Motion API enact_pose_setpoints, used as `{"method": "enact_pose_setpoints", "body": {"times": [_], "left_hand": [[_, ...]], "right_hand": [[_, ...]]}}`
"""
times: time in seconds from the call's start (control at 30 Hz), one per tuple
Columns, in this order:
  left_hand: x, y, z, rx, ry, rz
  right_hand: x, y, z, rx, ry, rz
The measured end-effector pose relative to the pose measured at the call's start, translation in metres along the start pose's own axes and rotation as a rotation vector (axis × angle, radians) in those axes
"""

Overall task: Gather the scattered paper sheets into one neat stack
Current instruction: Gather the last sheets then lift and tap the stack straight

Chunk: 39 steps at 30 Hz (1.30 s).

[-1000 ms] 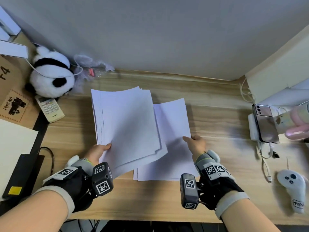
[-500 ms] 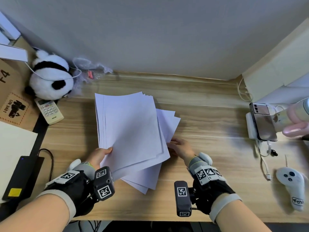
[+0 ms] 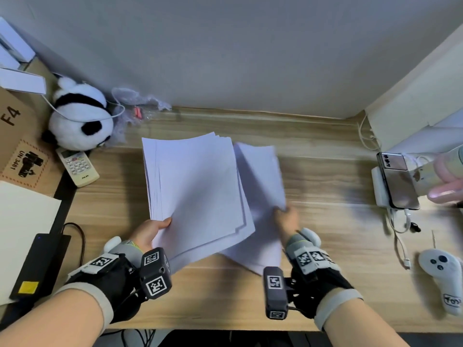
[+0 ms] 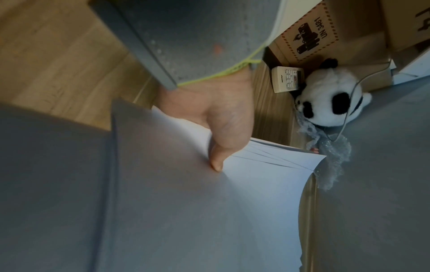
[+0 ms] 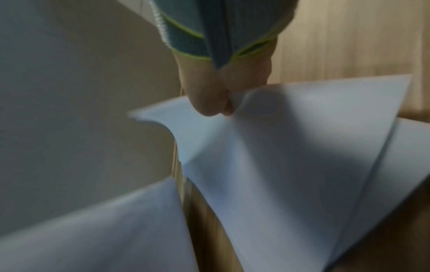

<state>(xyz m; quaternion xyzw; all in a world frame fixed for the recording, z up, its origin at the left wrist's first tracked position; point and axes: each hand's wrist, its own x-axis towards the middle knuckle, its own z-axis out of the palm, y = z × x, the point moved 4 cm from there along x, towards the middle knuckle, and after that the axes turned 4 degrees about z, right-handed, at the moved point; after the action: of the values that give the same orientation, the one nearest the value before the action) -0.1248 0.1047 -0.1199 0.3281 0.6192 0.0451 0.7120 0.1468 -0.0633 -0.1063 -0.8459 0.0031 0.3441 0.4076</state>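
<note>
A fanned bundle of white paper sheets is lifted above the wooden desk. My left hand grips its lower left edge, thumb pressed on the top sheet. To the right, a smaller set of white sheets is raised and blurred; my right hand pinches its right edge between thumb and fingers. These sheets bend under the pinch. Their lower part slides beneath the left bundle.
A panda plush, a remote control and cardboard boxes stand at the left. Crumpled plastic lies by the wall. A phone on a charger, cables and a white controller sit at the right.
My right hand has swung the smaller set of sheets from flat under the bundle up and to the right. The left hand keeps holding the bundle, nearly still.
</note>
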Motion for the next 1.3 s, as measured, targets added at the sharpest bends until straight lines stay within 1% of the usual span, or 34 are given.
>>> {"method": "enact_pose_setpoints", "body": {"times": [0.07,0.1,0.2,0.27,0.33,0.37,0.47,0.53,0.6,0.67,0.73,0.77,0.83,0.87,0.93,0.97,1.03,1.1,1.13,1.23,1.27,1.3], "left_hand": [[-0.006,0.007,0.004,0.072,0.014,0.031],[-0.008,0.01,0.008,0.099,-0.007,0.031],[-0.01,0.013,0.021,0.203,-0.051,0.01],[-0.007,0.012,0.029,0.252,-0.097,-0.001],[-0.006,0.01,0.04,0.278,-0.131,-0.005],[-0.009,0.01,0.046,0.283,-0.158,-0.004],[-0.014,0.012,0.055,0.308,-0.147,0.028],[-0.01,0.014,0.056,0.281,-0.17,0.014],[-0.011,0.017,0.057,0.279,-0.159,-0.008],[-0.008,0.018,0.057,0.213,-0.141,-0.004],[0.009,0.015,0.053,0.164,-0.096,0.019],[0.013,0.015,0.052,0.151,-0.073,0.018],[0.037,0.008,0.044,0.102,-0.037,0.062],[0.033,0.012,0.047,0.068,-0.047,0.068],[0.0,0.027,0.06,0.031,-0.077,0.048],[-0.003,0.027,0.063,0.026,-0.094,0.044],[-0.011,0.03,0.067,0.015,-0.155,0.035],[-0.006,0.026,0.067,-0.009,-0.181,0.009],[-0.006,0.025,0.067,-0.01,-0.198,-0.002],[0.0,0.019,0.073,0.059,-0.257,-0.017],[0.001,0.016,0.076,0.122,-0.251,-0.023],[0.001,0.014,0.077,0.216,-0.211,-0.024]], "right_hand": [[0.004,-0.011,-0.048,0.088,0.19,-0.07],[0.005,-0.019,-0.075,0.105,0.269,-0.104],[0.005,-0.041,-0.141,0.196,0.411,-0.236],[0.0,-0.057,-0.175,0.288,0.444,-0.323],[-0.006,-0.072,-0.194,0.377,0.421,-0.365],[-0.008,-0.079,-0.197,0.415,0.379,-0.372],[-0.006,-0.088,-0.181,0.456,0.163,-0.323],[-0.002,-0.087,-0.154,0.446,0.001,-0.241],[0.003,-0.081,-0.123,0.392,-0.134,-0.188],[0.01,-0.067,-0.091,0.286,-0.208,-0.126],[0.013,-0.054,-0.06,0.176,-0.258,-0.07],[0.014,-0.049,-0.047,0.128,-0.266,-0.047],[0.013,-0.039,-0.027,0.037,-0.27,-0.003],[0.013,-0.035,-0.02,-0.01,-0.26,0.0],[0.013,-0.027,-0.011,-0.123,-0.242,0.007],[0.015,-0.023,-0.008,-0.169,-0.232,0.014],[0.017,-0.014,-0.012,-0.223,-0.14,0.055],[0.012,-0.008,-0.022,-0.264,-0.032,0.082],[0.008,-0.005,-0.025,-0.28,-0.016,0.075],[-0.005,0.003,-0.022,-0.259,-0.089,0.086],[-0.006,0.006,-0.017,-0.229,-0.132,0.109],[-0.007,0.009,-0.012,-0.202,-0.169,0.128]]}}
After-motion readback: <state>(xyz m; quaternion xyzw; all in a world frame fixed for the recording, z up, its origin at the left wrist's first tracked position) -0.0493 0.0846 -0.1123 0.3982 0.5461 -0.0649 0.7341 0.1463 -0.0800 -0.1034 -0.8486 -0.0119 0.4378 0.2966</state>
